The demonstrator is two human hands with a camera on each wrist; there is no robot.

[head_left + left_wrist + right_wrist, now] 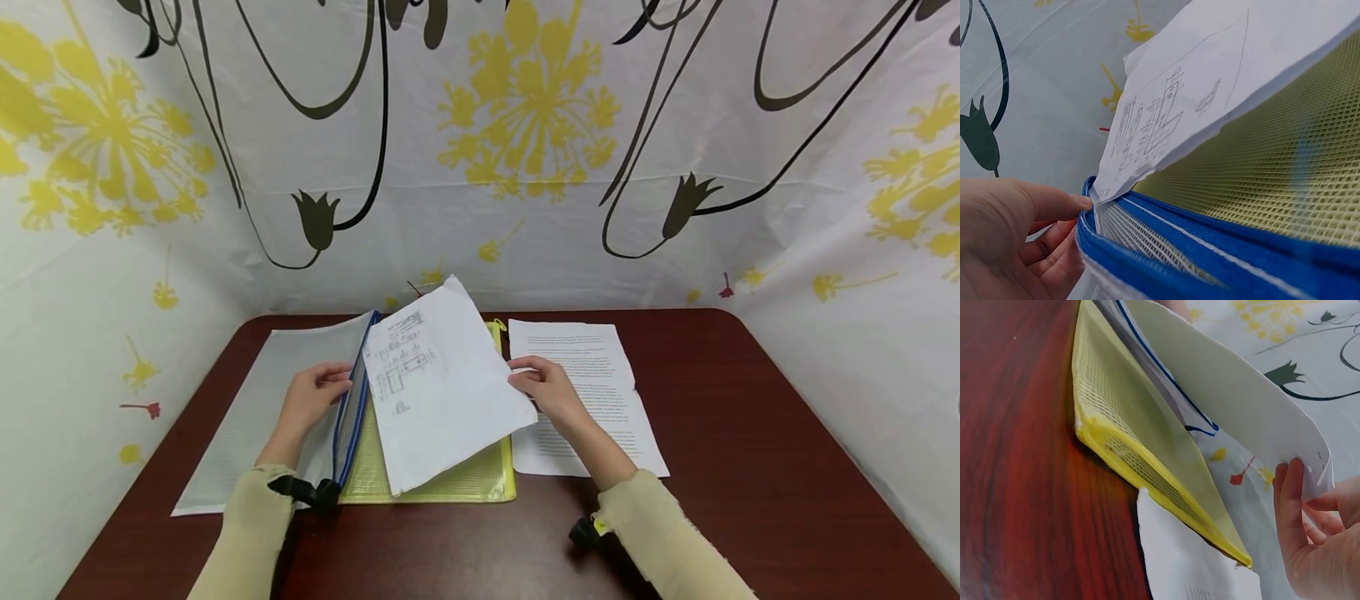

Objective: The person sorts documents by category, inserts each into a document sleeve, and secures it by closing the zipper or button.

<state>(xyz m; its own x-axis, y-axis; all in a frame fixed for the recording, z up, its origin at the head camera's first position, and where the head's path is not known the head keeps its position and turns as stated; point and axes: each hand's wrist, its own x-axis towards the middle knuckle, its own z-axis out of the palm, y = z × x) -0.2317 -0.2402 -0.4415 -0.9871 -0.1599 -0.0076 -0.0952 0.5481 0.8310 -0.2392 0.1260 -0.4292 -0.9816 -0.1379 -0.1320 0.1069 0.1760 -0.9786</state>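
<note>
Right fingers (534, 365) are pinching the sheet (450, 392), its long axis pointing forward-left beside them; left fingers (333, 375), the blue-edged pouch (351, 429).

Matt paper sheet (450, 392), blue-edged plastic-mesh pouch (1154, 240), glossy table (750, 450)
</note>
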